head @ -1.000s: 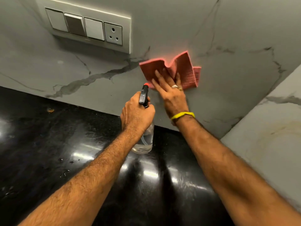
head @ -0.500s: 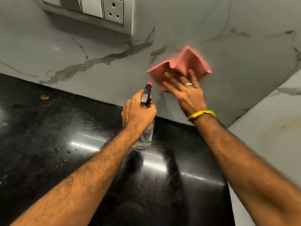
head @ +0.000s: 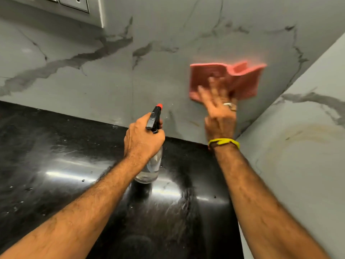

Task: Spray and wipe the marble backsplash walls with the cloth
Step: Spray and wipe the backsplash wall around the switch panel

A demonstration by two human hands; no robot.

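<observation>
Two bare forearms reach forward from the bottom of the view over a glossy black surface [head: 56,165]. There is one pink cloth [head: 224,79], one spray bottle [head: 152,161] and two marble walls that meet in a corner at the right.

The right hand [head: 219,113] lies flat with fingers [head: 205,94] spread, pressing the lower part of the cloth against the back wall [head: 168,43]. The cloth is folded and blurred, with its upper right flap loose. It sits near the corner, above the seam where the wall meets the surface. One ring [head: 230,106] shows on this hand and one yellow band [head: 224,142] circles the wrist.

The left hand [head: 142,139] is closed around the neck of the clear bottle, held upright above the surface and just left of the right hand. Its black trigger head with a red nozzle tip [head: 159,105] points at the back wall.

The side wall [head: 298,165] at the right carries a faint brownish ring stain [head: 308,135]. One switch plate [head: 74,4] with a socket sits at the top left edge, partly cut off. Scattered droplets and light streaks mark the surface. Nothing stands between the cloth and the corner.
</observation>
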